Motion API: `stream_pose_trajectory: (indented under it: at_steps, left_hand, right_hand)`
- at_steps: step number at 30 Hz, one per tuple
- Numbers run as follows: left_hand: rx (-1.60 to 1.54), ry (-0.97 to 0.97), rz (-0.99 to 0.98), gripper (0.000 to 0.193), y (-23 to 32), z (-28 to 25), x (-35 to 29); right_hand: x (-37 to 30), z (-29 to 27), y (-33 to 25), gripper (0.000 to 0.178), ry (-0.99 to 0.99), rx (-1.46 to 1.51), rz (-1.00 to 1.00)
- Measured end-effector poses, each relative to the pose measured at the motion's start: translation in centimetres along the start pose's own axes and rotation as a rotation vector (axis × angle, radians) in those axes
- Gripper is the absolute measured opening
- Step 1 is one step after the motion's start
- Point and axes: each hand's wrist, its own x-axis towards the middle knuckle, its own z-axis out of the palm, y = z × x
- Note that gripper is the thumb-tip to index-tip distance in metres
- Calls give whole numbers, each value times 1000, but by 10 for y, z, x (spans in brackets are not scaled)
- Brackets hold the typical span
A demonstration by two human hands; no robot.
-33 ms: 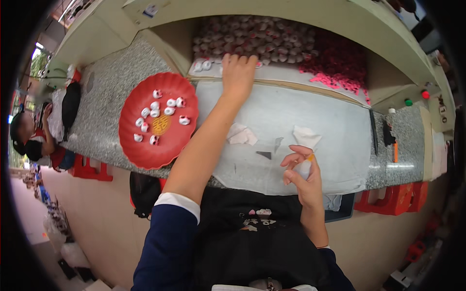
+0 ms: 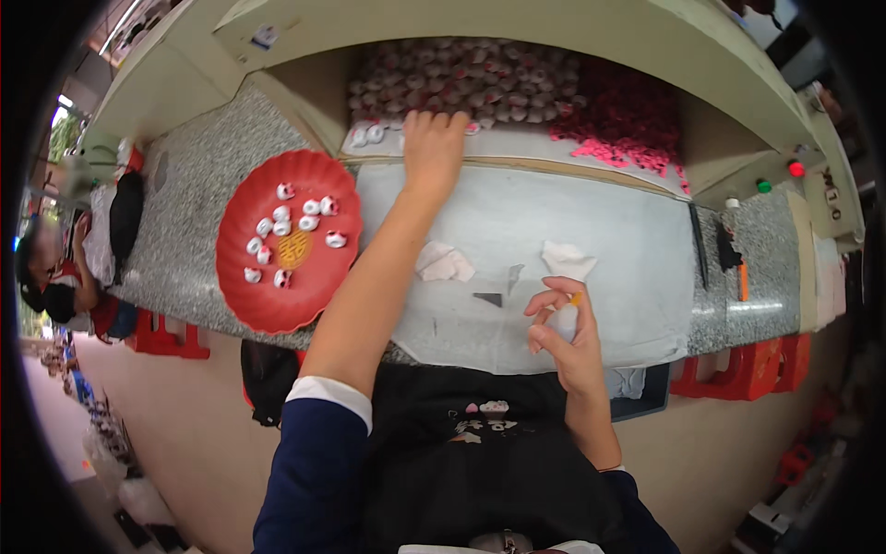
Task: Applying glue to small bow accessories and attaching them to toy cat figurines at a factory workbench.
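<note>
My left hand (image 2: 434,152) reaches to the front edge of a shelf bay, back of the hand up. Its fingers curl down at a pile of small white-and-pink pieces (image 2: 461,83); the fingertips are hidden, so what they hold cannot be made out. My right hand (image 2: 570,332) hovers above the near part of the pale work sheet (image 2: 628,231), fingers bent and apart, with a yellow band (image 2: 577,299) on one finger. No held piece shows in it. Left of my left forearm stands a red scalloped tray (image 2: 242,286) with several white-and-red pieces (image 2: 309,222).
Bright pink bits (image 2: 618,143) lie heaped right of the white pile. On the sheet are two crumpled pale scraps (image 2: 445,262) and a small dark triangle (image 2: 489,298). An orange-handled tool (image 2: 744,282) lies to the right. A person (image 2: 69,277) sits far left.
The whole view has shifted slightly, with things now a little further left. My left hand stays at the pile's front edge, and my right hand keeps nearly the same pose.
</note>
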Motion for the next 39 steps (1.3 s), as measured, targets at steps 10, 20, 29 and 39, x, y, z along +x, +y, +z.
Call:
stream_pose_trajectory:
  at_steps: [10, 20, 29, 39]
  left_hand:
    - [-1838, -205, -720, 27, 57, -98, -80]
    - [-2274, -284, -857, 19, 69, -111, -133]
    - [-2124, -151, -751, 29, 68, -115, -146]
    - [-2014, -118, -736, 33, 73, -122, -142]
  right_hand:
    - [-6, -16, -21, 31, -33, 151, -26]
    - [-6, 1, -24, 30, 198, 258, -350]
    - [-9, 32, -25, 34, 252, -239, -712]
    - [-20, 34, -23, 42, 165, -490, -811]
